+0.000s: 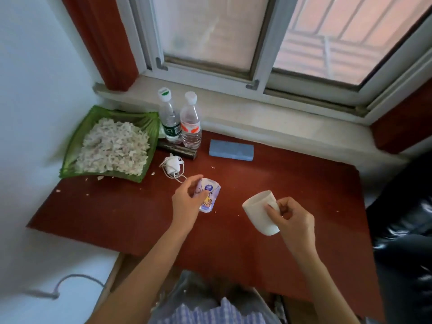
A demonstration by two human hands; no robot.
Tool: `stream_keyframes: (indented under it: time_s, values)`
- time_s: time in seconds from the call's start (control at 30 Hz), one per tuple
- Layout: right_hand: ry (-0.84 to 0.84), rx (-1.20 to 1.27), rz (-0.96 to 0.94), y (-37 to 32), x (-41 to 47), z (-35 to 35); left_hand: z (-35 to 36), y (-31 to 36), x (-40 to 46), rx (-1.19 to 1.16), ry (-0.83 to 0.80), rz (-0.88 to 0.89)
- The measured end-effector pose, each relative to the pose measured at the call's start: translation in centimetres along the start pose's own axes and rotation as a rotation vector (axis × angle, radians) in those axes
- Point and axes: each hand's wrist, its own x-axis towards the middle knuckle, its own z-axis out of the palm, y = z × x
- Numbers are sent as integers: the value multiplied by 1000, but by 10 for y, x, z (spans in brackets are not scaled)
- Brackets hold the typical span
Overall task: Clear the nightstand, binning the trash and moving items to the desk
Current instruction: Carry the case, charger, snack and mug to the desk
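Observation:
A red-brown desk top point(280, 230) lies under a window. My left hand point(187, 202) rests on a small purple-and-white tissue pack point(210, 195) lying on the desk, fingers curled over its left edge. My right hand point(294, 218) grips a white mug point(259, 213) by its handle; the mug is tilted, its mouth pointing up and left, and sits just above or on the desk.
A green dish point(77, 146) of shells stands at the back left. Two water bottles point(182, 120), a dark bar point(177, 149), a white charger with cable point(173, 166) and a blue pack point(231, 150) sit near the sill. A black chair point(406, 230) is on the right.

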Motion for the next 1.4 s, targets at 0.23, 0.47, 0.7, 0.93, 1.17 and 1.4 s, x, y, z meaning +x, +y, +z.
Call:
stream_keyframes:
  time_s: [0.23,0.47,0.7,0.93,1.17,1.4]
  values:
    - [55,3,143,0,22,16,26,-22,63,-2,-42,-113]
    - [12,12,190,8,46,21,44,-44,97,61,7,-195]
    - [28,16,213,12,61,24,46,-41,111,308,-14,-86]
    - [12,10,219,13,70,26,45,-31,95,546,-24,94]
    - [66,-30,251,14,83,22,51,-35,72,749,-108,411]
    - [152,-51,231,26,118,9,86,-50,42,963,-356,635]
